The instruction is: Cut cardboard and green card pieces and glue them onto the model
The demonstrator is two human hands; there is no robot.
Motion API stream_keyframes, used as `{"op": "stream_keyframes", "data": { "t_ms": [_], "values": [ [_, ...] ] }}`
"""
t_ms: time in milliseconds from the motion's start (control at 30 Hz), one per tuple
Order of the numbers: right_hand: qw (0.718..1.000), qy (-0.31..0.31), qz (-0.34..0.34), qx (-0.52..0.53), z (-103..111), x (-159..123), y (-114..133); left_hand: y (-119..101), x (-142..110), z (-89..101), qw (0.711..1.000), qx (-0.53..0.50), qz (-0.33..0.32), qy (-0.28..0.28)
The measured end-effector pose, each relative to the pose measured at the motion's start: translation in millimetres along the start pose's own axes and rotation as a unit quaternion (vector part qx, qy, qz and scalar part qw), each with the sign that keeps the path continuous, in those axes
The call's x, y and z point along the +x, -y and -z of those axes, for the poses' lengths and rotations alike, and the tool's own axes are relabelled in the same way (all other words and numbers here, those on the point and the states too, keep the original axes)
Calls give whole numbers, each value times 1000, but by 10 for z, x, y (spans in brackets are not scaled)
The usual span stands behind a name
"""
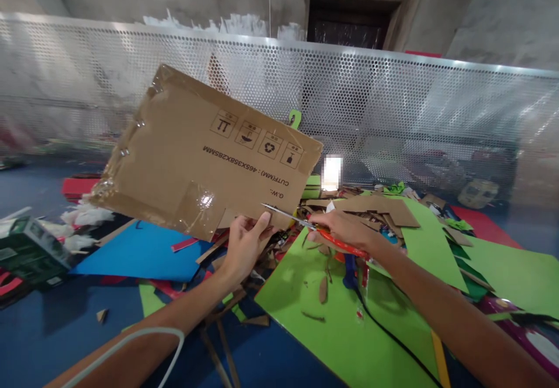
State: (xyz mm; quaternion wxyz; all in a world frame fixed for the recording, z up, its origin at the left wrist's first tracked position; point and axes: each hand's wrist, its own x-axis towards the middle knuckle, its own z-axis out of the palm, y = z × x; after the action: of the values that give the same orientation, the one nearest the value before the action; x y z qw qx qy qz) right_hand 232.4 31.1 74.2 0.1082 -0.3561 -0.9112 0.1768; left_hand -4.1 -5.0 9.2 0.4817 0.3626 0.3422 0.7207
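Note:
A large piece of brown cardboard (174,137), printed with upside-down box symbols and patched with clear tape, is tilted up in front of me. My left hand (247,242) grips its lower edge, thumb on the printed face. In my right hand (343,228) is a pair of scissors (290,214) with orange-red handles. The blades point left and lie against the lower right part of the cardboard. Part of the handles is hidden by my fingers.
Green sheets (305,312) and a blue sheet (144,254) lie below among cardboard scraps (375,207). A blue tool (350,271) with a black cord rests on the green sheet. A dark green box (35,251) stands left. A perforated metal panel (371,102) runs behind.

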Motion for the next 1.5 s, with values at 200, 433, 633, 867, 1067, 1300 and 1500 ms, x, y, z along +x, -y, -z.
{"op": "stream_keyframes", "data": {
  "t_ms": [200, 433, 633, 867, 1067, 1300, 1500],
  "values": [
    [1000, 9, -6, -1, 17, -6, 24, -26, -30, -15, 999, 23, 8, 23],
    [1000, -5, -8, -19, -28, 3, 31, 13, -44, 6, 999, 18, 7, 29],
    [999, -16, -31, 2, -23, -10, 63, 11, -41, -1, 999, 12, 19, 40],
    [999, 0, 13, 47, -26, 43, -77, 75, -9, 0, 999, -37, 5, 12],
    [998, 16, 20, 57, 18, 32, -76, 89, 54, 46, 1000, -22, -22, -6],
    [1000, 10, -2, 15, -2, 16, 14, 44, 20, 66, 997, 63, -35, 8],
    [1000, -1, -15, 27, -23, 12, 39, 10, -13, 41, 996, 78, -35, 14]
  ]
}}
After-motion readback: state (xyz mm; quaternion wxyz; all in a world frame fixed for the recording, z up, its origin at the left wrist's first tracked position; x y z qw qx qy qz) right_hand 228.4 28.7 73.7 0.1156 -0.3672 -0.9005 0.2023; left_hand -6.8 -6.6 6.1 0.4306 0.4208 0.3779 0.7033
